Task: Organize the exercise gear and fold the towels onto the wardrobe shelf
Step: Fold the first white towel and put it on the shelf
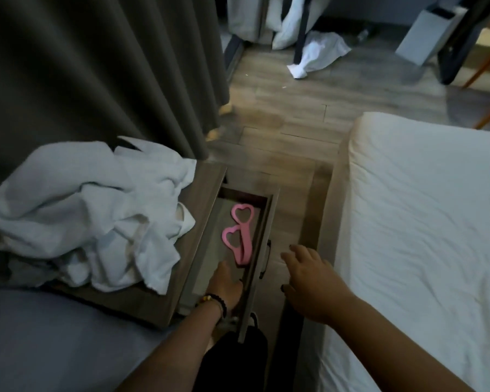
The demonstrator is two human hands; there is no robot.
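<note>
A pink exercise band with two heart-shaped handles (pixel 238 233) lies in the open drawer (pixel 262 244) of a bedside cabinet. My left hand (pixel 225 285) reaches down into the drawer just below the band; its fingers are hidden, so whether it touches the band is unclear. My right hand (pixel 309 278) hovers open, fingers spread, to the right of the drawer front, holding nothing. A heap of crumpled white towels (pixel 96 216) covers the cabinet top (pixel 142 301). Another white towel (pixel 320 52) lies on the floor at the far end.
A dark curtain (pixel 111 75) hangs at the left behind the cabinet. A bed with white sheets (pixel 425 222) fills the right side. A narrow strip of wood floor (pixel 283 131) runs between them. A white appliance (pixel 430 35) and dark furniture legs stand far back.
</note>
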